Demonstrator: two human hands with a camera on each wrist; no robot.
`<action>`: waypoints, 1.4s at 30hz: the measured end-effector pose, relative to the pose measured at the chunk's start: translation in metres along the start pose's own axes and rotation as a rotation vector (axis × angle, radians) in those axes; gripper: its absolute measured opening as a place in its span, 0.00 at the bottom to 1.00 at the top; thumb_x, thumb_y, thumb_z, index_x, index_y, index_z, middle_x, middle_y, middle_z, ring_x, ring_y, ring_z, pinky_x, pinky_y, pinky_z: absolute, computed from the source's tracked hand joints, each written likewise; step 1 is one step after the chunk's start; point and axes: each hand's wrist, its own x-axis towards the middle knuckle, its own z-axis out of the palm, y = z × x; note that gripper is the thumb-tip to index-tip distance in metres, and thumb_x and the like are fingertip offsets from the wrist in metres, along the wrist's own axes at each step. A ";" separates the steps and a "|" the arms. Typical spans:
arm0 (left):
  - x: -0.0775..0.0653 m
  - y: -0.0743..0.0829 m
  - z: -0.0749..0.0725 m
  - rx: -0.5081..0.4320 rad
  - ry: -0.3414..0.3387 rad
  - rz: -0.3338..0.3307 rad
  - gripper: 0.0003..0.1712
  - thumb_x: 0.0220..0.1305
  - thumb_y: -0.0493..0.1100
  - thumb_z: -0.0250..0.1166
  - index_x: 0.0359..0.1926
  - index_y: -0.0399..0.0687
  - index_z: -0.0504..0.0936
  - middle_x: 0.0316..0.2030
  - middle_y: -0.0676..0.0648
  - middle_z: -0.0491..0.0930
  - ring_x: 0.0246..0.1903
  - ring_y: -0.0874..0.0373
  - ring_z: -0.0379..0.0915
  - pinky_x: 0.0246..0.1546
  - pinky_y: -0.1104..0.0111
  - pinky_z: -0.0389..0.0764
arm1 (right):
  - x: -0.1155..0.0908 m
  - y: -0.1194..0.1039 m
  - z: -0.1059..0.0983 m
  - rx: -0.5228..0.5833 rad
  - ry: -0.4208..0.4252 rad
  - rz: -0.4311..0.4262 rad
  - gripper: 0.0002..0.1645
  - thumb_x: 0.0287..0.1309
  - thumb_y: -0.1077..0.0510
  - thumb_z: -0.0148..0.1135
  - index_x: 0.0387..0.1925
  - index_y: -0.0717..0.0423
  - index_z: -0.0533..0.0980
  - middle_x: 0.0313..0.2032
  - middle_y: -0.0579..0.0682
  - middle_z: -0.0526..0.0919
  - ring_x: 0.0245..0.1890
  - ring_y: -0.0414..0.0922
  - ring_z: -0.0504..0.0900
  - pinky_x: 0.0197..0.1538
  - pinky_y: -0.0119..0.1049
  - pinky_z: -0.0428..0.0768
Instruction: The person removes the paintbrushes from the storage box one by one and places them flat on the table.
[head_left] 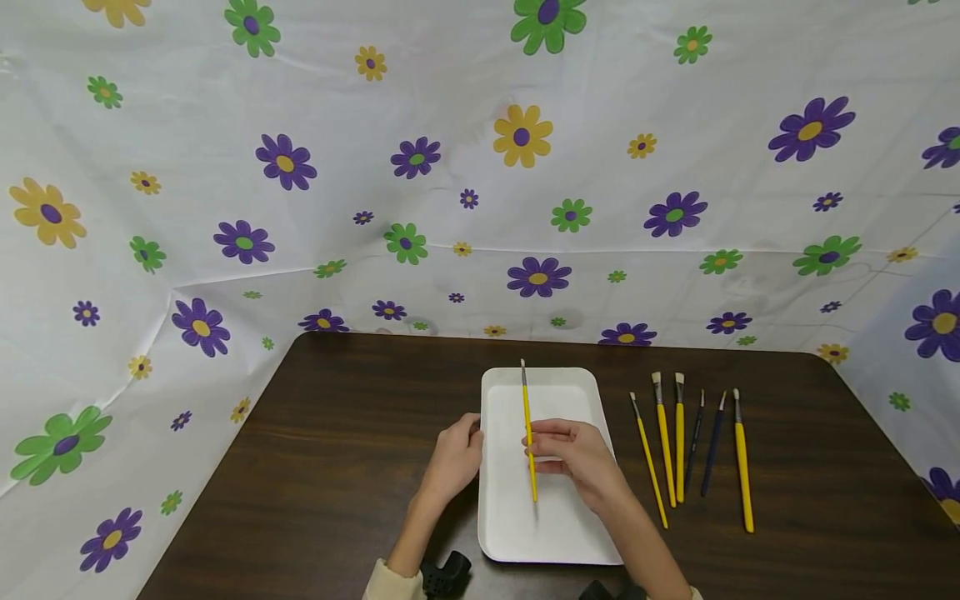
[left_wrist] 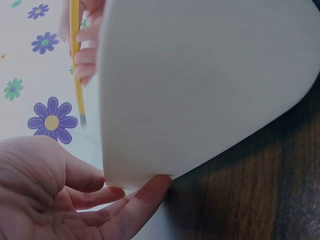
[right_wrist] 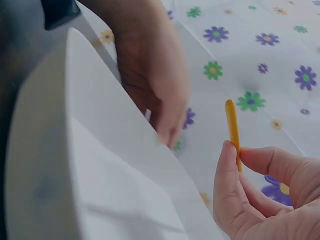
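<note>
A white rectangular tray (head_left: 555, 533) lies lengthwise on the table. My left hand (head_left: 453, 458) grips its left edge; in the left wrist view the thumb and fingers pinch the tray's rim (left_wrist: 135, 182). Over the tray, my right hand (head_left: 585, 462) pinches a thin yellow paintbrush (head_left: 527, 408) between thumb and fingers. The brush's bristle end points to the far side, its handle end toward me. In the right wrist view the rounded yellow handle end (right_wrist: 231, 117) sticks out past the fingertips.
Right of the tray several paintbrushes lie side by side, among them a thick yellow brush (head_left: 742, 467), a flat yellow brush (head_left: 664, 442) and a dark blue brush (head_left: 712, 450). A flower-printed sheet (head_left: 450, 108) hangs behind the dark wooden table (head_left: 337, 450).
</note>
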 end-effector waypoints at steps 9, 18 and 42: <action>0.001 -0.002 0.001 0.002 -0.005 -0.001 0.19 0.76 0.31 0.52 0.62 0.23 0.74 0.38 0.40 0.81 0.27 0.57 0.73 0.25 0.66 0.77 | -0.004 -0.017 -0.034 0.073 0.061 -0.018 0.24 0.66 0.71 0.63 0.60 0.80 0.72 0.40 0.53 0.89 0.39 0.44 0.90 0.42 0.38 0.87; 0.001 -0.002 0.001 0.016 -0.001 0.012 0.18 0.76 0.31 0.53 0.61 0.24 0.75 0.39 0.41 0.82 0.29 0.56 0.75 0.27 0.65 0.78 | -0.006 -0.023 -0.068 0.081 0.057 -0.064 0.21 0.68 0.71 0.61 0.60 0.76 0.74 0.39 0.48 0.89 0.41 0.45 0.90 0.45 0.37 0.87; 0.001 -0.003 0.002 0.035 0.000 0.016 0.18 0.77 0.31 0.53 0.61 0.23 0.75 0.39 0.40 0.82 0.29 0.56 0.75 0.28 0.65 0.78 | -0.027 -0.025 -0.170 -0.381 0.222 -0.007 0.32 0.72 0.67 0.60 0.66 0.85 0.61 0.41 0.49 0.87 0.35 0.36 0.87 0.42 0.37 0.87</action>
